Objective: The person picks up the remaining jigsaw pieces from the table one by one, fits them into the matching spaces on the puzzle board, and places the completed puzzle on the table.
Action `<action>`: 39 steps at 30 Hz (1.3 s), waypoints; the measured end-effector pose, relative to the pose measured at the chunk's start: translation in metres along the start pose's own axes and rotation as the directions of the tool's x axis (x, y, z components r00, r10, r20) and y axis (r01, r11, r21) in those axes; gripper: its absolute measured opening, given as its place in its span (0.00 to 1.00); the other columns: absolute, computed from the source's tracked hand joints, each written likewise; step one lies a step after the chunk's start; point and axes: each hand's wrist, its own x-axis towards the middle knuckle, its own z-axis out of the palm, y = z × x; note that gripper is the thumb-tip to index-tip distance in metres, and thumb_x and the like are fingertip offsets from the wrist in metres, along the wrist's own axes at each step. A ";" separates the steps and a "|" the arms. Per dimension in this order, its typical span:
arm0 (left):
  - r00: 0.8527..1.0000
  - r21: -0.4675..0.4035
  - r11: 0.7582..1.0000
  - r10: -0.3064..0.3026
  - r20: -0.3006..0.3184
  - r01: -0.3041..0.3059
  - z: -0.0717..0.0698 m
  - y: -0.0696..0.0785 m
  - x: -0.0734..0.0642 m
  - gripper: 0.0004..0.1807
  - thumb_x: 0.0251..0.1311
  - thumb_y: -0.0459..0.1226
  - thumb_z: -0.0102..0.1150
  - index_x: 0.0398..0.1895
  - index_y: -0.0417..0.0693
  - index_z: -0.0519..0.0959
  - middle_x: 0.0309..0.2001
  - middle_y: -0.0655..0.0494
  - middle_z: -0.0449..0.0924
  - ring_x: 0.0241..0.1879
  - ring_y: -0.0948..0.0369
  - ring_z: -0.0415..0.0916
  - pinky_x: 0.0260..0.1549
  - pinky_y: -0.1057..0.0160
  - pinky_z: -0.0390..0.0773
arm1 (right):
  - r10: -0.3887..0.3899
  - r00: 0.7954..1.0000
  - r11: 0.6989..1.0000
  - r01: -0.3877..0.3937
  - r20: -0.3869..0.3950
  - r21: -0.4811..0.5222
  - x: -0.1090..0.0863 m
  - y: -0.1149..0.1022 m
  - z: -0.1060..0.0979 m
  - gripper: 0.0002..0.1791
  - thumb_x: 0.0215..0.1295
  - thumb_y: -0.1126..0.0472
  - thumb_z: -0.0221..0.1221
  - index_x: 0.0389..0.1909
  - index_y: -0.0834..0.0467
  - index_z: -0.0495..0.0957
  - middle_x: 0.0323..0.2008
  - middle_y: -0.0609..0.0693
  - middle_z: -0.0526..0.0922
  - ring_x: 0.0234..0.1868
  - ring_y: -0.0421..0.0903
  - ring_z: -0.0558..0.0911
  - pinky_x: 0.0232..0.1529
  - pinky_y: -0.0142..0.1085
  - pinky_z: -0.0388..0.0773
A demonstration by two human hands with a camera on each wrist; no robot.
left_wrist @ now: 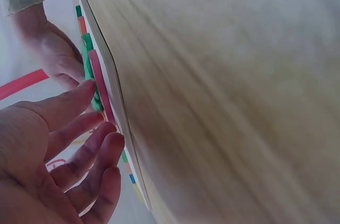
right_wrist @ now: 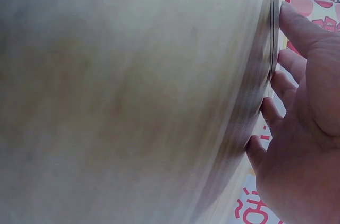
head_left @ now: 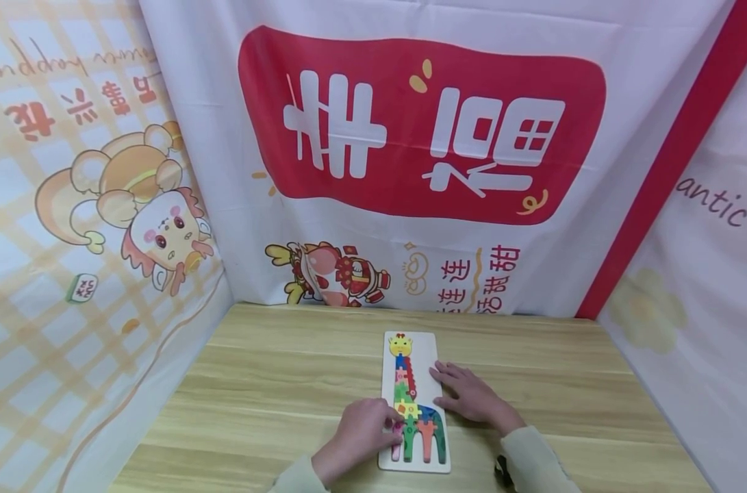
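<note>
A wooden giraffe puzzle board (head_left: 424, 349) lies on the table, its colourful pieces forming head, neck, body and legs. My left hand (head_left: 365, 426) is at the lower left of the board, thumb and index finger pinching the pink leg piece (head_left: 396, 448). From the left wrist view, this pink piece (left_wrist: 101, 83) runs along the board's edge, with the thumb tip beside it. On the other side, my right hand (head_left: 470, 394) touches the board's right edge with spread, fairly straight fingers. The right wrist view shows those fingertips (right_wrist: 268, 104) along the edge.
The wood-grain table (head_left: 274, 383) spreads around the board. Printed cloth hangs behind it (head_left: 410, 260) and at both sides (head_left: 102, 274). A black strap (head_left: 502, 471) shows by the right sleeve.
</note>
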 end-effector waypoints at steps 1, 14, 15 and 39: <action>1.000 0.010 1.000 0.004 0.003 -0.004 0.000 0.001 0.000 0.15 0.52 0.50 0.79 0.42 0.61 0.91 0.29 0.71 0.82 0.26 0.74 0.68 0.30 0.69 0.68 | 0.001 1.000 1.000 -0.001 0.003 0.000 0.000 0.000 0.000 0.37 0.74 0.38 0.57 0.79 0.45 0.62 0.82 0.48 0.57 0.83 0.59 0.53 0.80 0.63 0.49; 1.000 -0.007 1.000 0.028 0.012 -0.028 -0.003 -0.002 -0.001 0.17 0.51 0.50 0.79 0.45 0.62 0.90 0.32 0.70 0.84 0.29 0.74 0.70 0.33 0.68 0.71 | 0.001 1.000 1.000 -0.001 0.005 0.002 -0.001 0.000 0.000 0.37 0.74 0.38 0.57 0.79 0.45 0.62 0.82 0.49 0.58 0.82 0.59 0.54 0.80 0.63 0.50; 1.000 -0.012 1.000 0.025 0.014 -0.025 -0.004 -0.002 -0.001 0.17 0.51 0.51 0.79 0.45 0.62 0.90 0.32 0.70 0.84 0.29 0.74 0.70 0.33 0.68 0.71 | 0.002 1.000 1.000 -0.002 0.006 0.002 -0.001 0.000 -0.001 0.37 0.74 0.39 0.57 0.79 0.45 0.62 0.82 0.49 0.58 0.82 0.59 0.54 0.80 0.63 0.50; 0.997 0.012 1.000 0.010 0.081 -0.011 -0.015 -0.041 0.003 0.38 0.54 0.52 0.75 0.70 0.58 0.76 0.69 0.56 0.77 0.65 0.51 0.74 0.65 0.42 0.74 | -0.019 1.000 1.000 0.019 -0.003 -0.005 -0.002 0.000 -0.001 0.38 0.74 0.40 0.58 0.79 0.47 0.62 0.82 0.50 0.58 0.82 0.60 0.54 0.80 0.63 0.50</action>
